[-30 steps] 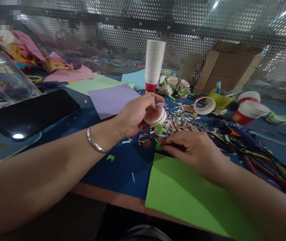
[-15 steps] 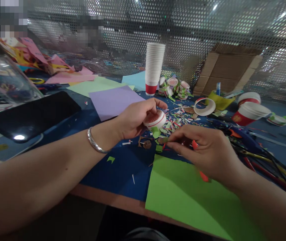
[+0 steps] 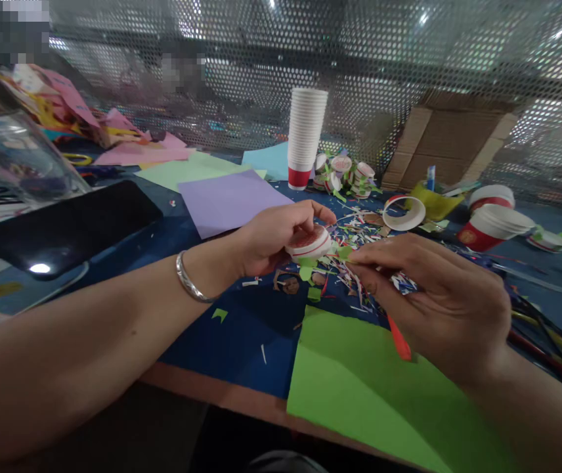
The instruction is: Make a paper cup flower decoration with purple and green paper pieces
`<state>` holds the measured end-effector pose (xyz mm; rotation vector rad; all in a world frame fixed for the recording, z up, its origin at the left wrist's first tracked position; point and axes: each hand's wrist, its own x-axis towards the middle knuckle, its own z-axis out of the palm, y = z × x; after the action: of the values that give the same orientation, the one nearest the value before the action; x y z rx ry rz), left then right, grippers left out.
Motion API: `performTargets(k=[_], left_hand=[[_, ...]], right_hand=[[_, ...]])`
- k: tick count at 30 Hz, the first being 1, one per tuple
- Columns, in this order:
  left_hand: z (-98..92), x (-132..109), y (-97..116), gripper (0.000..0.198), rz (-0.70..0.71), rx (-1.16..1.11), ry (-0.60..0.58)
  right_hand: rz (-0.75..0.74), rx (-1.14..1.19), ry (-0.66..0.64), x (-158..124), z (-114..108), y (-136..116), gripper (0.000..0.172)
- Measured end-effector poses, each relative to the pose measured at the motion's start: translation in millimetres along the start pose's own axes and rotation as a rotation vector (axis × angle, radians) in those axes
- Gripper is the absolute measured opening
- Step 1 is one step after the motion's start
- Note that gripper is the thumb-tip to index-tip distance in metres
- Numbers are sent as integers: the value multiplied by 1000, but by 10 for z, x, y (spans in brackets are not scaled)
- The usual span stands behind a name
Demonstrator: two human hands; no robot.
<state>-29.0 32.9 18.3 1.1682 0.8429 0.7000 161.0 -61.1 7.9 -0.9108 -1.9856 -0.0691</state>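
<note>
My left hand [image 3: 281,236] is closed around a short cut-off paper cup base [image 3: 310,242], white with red printing on top and a red stripe. A green paper tab [image 3: 306,269] hangs from its near side. In a pinch at its right edge, my right hand [image 3: 423,295] holds a small green paper piece [image 3: 344,253], close to or touching the base; I cannot tell which. Below the right hand lies a green paper sheet [image 3: 360,387], and an orange-red strip-like thing [image 3: 399,338] shows partly from under that hand.
Paper scraps [image 3: 354,279] litter the table beyond my hands. Behind them are a cup stack [image 3: 305,131], several decorated cup bases [image 3: 343,171], a cut cup ring [image 3: 404,213] and a tilted cup [image 3: 492,226]. A black phone [image 3: 69,223] and purple paper [image 3: 234,200] lie left. Cables [image 3: 551,335] lie right.
My right hand has moved up and away from me, bringing the small green paper piece to the right edge of the cup base. The left hand keeps its hold, almost still.
</note>
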Motion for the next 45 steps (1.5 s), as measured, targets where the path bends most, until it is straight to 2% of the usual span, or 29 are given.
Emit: performTargets(k=[3,14,36,41,45], left_hand=[[30,-35,21,35,-55,25,-57],[37,-50,-6,38,-113,7,-165],[36,-91,18,38,-158,20,-208],[23,-97,13,36,-153,40,-251],[27,-90,8,37,-119,46,-235]], right_hand=[[-57,9,21,6,15,12,21],[-68,112,-113,-7,-1,39,20],[-105,110,-141,-18,3,47,21],[-113,87,-149,-27,-5,49,21],[-102,94,-145,-30,1,50,24]])
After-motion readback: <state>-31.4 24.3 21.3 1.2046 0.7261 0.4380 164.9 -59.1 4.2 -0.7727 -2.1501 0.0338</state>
